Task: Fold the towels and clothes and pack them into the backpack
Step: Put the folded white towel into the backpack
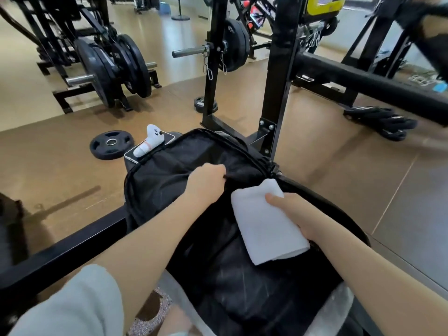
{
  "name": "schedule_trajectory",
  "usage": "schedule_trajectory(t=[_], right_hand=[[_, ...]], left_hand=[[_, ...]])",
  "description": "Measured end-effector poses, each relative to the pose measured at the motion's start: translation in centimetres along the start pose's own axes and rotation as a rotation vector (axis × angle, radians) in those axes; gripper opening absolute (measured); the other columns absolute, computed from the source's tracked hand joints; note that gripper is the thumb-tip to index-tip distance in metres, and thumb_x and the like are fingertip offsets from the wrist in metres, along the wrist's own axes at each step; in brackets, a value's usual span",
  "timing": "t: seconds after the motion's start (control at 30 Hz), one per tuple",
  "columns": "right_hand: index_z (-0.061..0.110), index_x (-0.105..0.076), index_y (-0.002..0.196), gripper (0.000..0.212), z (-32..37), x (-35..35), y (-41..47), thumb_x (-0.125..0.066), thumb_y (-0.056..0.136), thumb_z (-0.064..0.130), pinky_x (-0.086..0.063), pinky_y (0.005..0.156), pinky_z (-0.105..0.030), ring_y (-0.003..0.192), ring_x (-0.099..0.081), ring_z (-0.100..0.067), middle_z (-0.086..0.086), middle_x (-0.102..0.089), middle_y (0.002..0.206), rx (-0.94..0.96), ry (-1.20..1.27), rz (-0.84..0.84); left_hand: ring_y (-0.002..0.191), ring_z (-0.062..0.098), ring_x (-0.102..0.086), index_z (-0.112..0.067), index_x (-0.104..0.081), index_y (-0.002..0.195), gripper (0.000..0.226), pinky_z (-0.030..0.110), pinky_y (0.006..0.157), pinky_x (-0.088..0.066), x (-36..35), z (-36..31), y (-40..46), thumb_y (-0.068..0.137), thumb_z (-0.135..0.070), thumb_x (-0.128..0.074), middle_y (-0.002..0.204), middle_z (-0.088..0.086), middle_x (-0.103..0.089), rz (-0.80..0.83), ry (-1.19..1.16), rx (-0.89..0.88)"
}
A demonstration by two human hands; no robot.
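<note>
Your left hand [206, 177] pinches the inner edge of the open black fabric backpack [169, 170], and your right hand [291, 212] grasps the folded white terry towel [264, 229] just over the opening. If the left grip slips, the flap may fall shut and the towel may unfold. The dark inside hides what is already packed.

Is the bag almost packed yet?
Not yet. One white towel is already folded, and the right hand holds it over the open backpack. The left hand pulls the flap back. The towel still has to go in; other clothes aren't visible.
</note>
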State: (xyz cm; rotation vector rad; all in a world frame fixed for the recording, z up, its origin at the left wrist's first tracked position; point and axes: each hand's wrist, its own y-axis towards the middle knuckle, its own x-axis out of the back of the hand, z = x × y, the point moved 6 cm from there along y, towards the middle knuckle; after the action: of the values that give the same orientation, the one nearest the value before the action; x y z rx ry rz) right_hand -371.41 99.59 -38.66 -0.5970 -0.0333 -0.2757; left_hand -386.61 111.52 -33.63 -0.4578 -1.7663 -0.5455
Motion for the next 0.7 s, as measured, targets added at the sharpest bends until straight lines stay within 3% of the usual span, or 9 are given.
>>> schedule_trajectory(t=[0.1, 0.2, 0.27, 0.33, 0.47, 0.53, 0.6, 0.63, 0.7], right_hand=[[0.007, -0.063, 0.098, 0.032, 2.1, -1.6, 1.2, -0.064, 0.085, 0.037, -0.054, 0.082, -0.041, 0.087, -0.067, -0.023, -0.005, -0.071, 0.092, 0.093, -0.269, 0.048], [0.010, -0.049, 0.092, 0.039, 4.9, -2.9, 1.7, -0.059, 0.084, 0.047, -0.043, 0.061, -0.031, 0.082, -0.060, -0.024, 0.000, -0.057, 0.082, 0.319, -0.763, -0.279], [0.010, -0.049, 0.098, 0.041, 5.8, -3.9, 0.0, -0.051, 0.087, 0.050, -0.039, 0.065, -0.033, 0.090, -0.058, -0.027, -0.005, -0.059, 0.093, 0.524, -1.134, -0.537], [0.009, -0.054, 0.108, 0.052, 4.4, -4.5, -2.7, -0.055, 0.083, 0.053, -0.044, 0.071, -0.035, 0.097, -0.058, -0.028, -0.008, -0.060, 0.111, 0.715, -1.292, -0.619], [0.016, -0.063, 0.117, 0.084, -0.9, -4.2, -6.1, -0.070, 0.052, 0.068, -0.054, 0.074, -0.037, 0.103, -0.063, -0.030, -0.011, -0.060, 0.126, 0.838, -1.551, -0.405], [0.016, -0.043, 0.139, 0.095, -2.3, -3.7, -5.8, -0.055, 0.064, 0.073, -0.052, 0.089, -0.039, 0.123, -0.052, -0.029, -0.012, -0.042, 0.143, 0.732, -1.587, -0.282], [0.019, 0.008, 0.145, 0.096, -2.9, -3.8, -4.4, -0.010, 0.072, 0.079, -0.020, 0.114, -0.044, 0.144, -0.009, -0.027, -0.006, 0.011, 0.152, 0.569, -1.554, -0.132], [0.022, 0.024, 0.139, 0.092, -3.5, -4.1, -3.7, 0.001, 0.071, 0.079, -0.003, 0.116, -0.043, 0.144, 0.012, -0.024, 0.000, 0.030, 0.146, 0.474, -1.534, -0.062], [0.025, 0.029, 0.139, 0.079, -3.5, -5.0, -2.0, -0.010, 0.086, 0.069, 0.009, 0.114, -0.042, 0.140, 0.026, -0.023, 0.003, 0.039, 0.144, 0.412, -1.524, -0.068]], left_hand=[[0.090, 0.030, -0.060, -0.015, -0.063, 0.102, 0.019, 0.032, 0.068, -0.040, 4.1, 0.0, 0.3, 0.090, -0.027, -0.054, 0.095, 0.009, -0.067, -0.170, -0.170, -0.005], [0.088, 0.024, -0.060, -0.016, -0.065, 0.097, 0.018, 0.032, 0.069, -0.043, 5.6, -1.2, -0.3, 0.087, -0.029, -0.059, 0.090, 0.004, -0.069, -0.204, -0.233, -0.064], [0.089, 0.023, -0.060, -0.015, -0.066, 0.096, 0.018, 0.032, 0.071, -0.044, 4.8, -1.3, -0.7, 0.087, -0.030, -0.060, 0.091, 0.003, -0.069, -0.180, -0.234, -0.065], [0.090, 0.023, -0.060, -0.014, -0.066, 0.095, 0.018, 0.032, 0.072, -0.043, 3.9, -0.5, -1.1, 0.087, -0.029, -0.061, 0.091, 0.002, -0.070, -0.168, -0.269, -0.039], [0.087, 0.020, -0.061, -0.016, -0.066, 0.094, 0.018, 0.028, 0.067, -0.040, 3.3, -0.2, -1.5, 0.087, -0.031, -0.060, 0.090, 0.001, -0.070, -0.170, -0.280, -0.052], [0.087, 0.021, -0.061, -0.015, -0.066, 0.095, 0.020, 0.029, 0.067, -0.042, 3.2, -0.7, -1.6, 0.087, -0.032, -0.060, 0.090, 0.001, -0.069, -0.146, -0.277, -0.087], [0.086, 0.022, -0.061, -0.014, -0.067, 0.095, 0.021, 0.030, 0.069, -0.044, 3.2, -1.0, -2.0, 0.087, -0.033, -0.061, 0.090, 0.003, -0.069, -0.130, -0.256, -0.115], [0.086, 0.022, -0.061, -0.013, -0.067, 0.094, 0.022, 0.031, 0.069, -0.045, 3.1, -1.0, -2.2, 0.087, -0.033, -0.061, 0.089, 0.003, -0.070, -0.133, -0.256, -0.122], [0.083, 0.021, -0.061, -0.013, -0.067, 0.093, 0.022, 0.031, 0.068, -0.044, 2.9, -1.0, -2.8, 0.087, -0.033, -0.061, 0.085, 0.003, -0.070, -0.150, -0.264, -0.128]])
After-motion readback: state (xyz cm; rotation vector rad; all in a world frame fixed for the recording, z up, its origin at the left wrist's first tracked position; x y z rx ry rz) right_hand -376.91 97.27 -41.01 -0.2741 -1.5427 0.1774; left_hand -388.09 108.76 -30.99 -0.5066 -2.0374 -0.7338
